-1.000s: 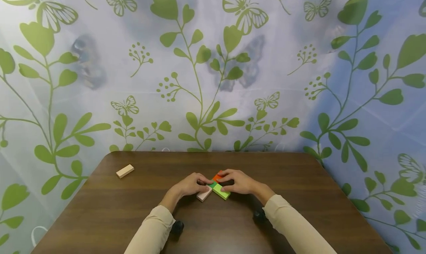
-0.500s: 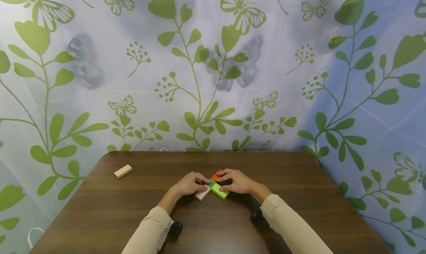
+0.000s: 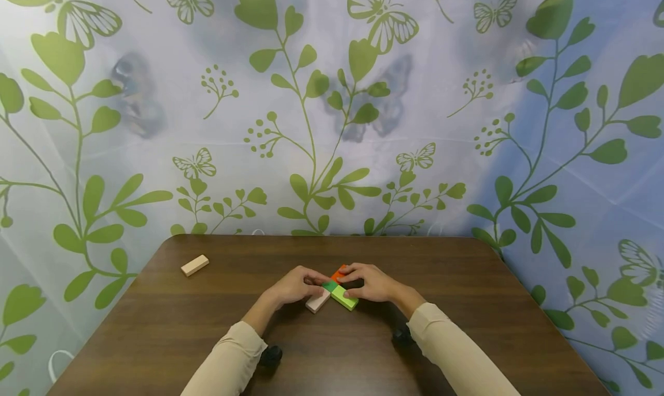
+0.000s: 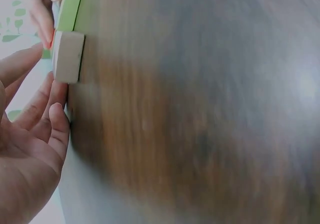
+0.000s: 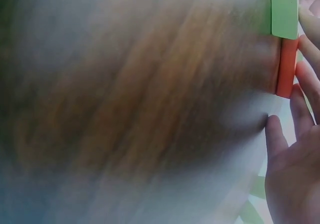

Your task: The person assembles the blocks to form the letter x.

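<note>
Several small rectangular blocks lie together mid-table: a pale wooden block (image 3: pixel 318 301), a light green block (image 3: pixel 344 297), a dark green block (image 3: pixel 329 286) and an orange block (image 3: pixel 339 274). My left hand (image 3: pixel 294 285) touches the pale block with its thumb, and its index finger reaches to the dark green one. From the right, my right hand (image 3: pixel 376 283) rests its thumb on the light green block and its fingers at the orange block. The left wrist view shows the pale block's end (image 4: pixel 69 57) beside relaxed fingers. In the right wrist view, fingers lie along the orange block (image 5: pixel 286 68).
Another pale wooden block (image 3: pixel 195 266) lies apart at the far left of the brown wooden table (image 3: pixel 171 327). Behind the table's far edge hangs a curtain (image 3: pixel 332 125) printed with leaves and butterflies. Dark wrist devices (image 3: pixel 271 356) hang under both forearms.
The left hand and forearm have shifted very slightly. The right hand and the blocks hold their places; the whole head view swayed a little and came back.
</note>
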A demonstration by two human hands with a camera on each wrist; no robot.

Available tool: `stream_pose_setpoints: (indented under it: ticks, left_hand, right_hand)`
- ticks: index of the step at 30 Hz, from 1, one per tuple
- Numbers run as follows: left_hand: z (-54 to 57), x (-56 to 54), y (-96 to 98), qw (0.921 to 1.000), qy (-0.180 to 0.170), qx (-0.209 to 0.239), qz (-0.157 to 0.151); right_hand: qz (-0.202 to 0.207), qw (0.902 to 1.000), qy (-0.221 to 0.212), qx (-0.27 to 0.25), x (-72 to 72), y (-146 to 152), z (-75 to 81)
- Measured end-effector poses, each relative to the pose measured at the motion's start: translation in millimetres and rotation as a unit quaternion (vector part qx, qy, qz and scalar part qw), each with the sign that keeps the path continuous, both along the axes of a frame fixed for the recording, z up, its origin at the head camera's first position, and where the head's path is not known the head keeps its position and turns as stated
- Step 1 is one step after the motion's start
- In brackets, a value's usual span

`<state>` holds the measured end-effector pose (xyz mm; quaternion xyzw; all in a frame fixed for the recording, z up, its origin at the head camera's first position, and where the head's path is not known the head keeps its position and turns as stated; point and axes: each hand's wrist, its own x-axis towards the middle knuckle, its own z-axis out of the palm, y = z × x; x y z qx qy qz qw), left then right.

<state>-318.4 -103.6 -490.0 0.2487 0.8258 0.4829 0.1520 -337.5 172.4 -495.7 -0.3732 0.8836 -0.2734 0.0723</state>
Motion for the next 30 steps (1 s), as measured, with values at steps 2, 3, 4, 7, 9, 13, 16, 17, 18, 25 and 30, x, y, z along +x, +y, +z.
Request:
stream_pose_setpoints:
  ticks: [2, 3, 4, 7, 9, 13, 16, 17, 18, 25, 30]
  left_hand:
    - [2.4, 1.0, -5.9, 1.0, 0.003, 0.002, -0.002]
    - [3.5, 1.4, -9.4, 1.0, 0.005, 0.002, -0.002]
    - [4.9, 1.9, -13.3, 1.0, 0.009, 0.0, -0.001]
    - [10.0, 3.2, -26.2, 0.9997, 0.022, -0.007, 0.007]
    - [12.7, 3.7, -35.1, 0.9995, 0.026, -0.011, 0.015]
    - [14.9, 4.5, -51.3, 0.9992, 0.028, -0.007, 0.029]
    - [14.4, 5.5, -60.7, 0.9988, 0.03, -0.006, 0.038]
    - [14.1, 6.0, -63.5, 0.9986, 0.032, -0.006, 0.042]
    - [14.0, 6.7, -66.1, 0.9985, 0.034, -0.005, 0.044]
    - [15.3, 13.7, -88.0, 0.9973, 0.041, 0.018, 0.059]
    - [19.6, 17.3, -111.5, 0.9948, 0.051, 0.033, 0.082]
  right_hand:
    - [0.0, 1.0, 0.001, 0.001, -0.4, -0.7, -0.2]
    - [0.001, 1.0, 0.002, 0.001, -0.6, -1.0, -0.3]
    - [0.002, 1.0, 0.003, -0.001, -0.7, -1.4, -0.4]
    - [0.004, 1.0, 0.006, -0.001, -1.4, -2.3, -0.6]
    - [0.003, 1.0, 0.006, -0.003, -1.8, -2.7, -0.4]
    - [-0.001, 1.0, 0.004, -0.003, -1.6, -1.8, 0.1]
    - [-0.002, 1.0, 0.002, -0.001, -0.4, -0.4, 0.3]
    - [-0.002, 1.0, 0.002, 0.0, 0.0, -0.1, 0.3]
    - [-0.003, 1.0, 0.001, 0.001, 0.4, 0.1, 0.3]
    - [-0.006, 1.0, 0.003, 0.005, 0.4, 0.3, 0.5]
    - [-0.007, 1.0, -0.002, 0.0, 0.3, 0.1, 0.5]
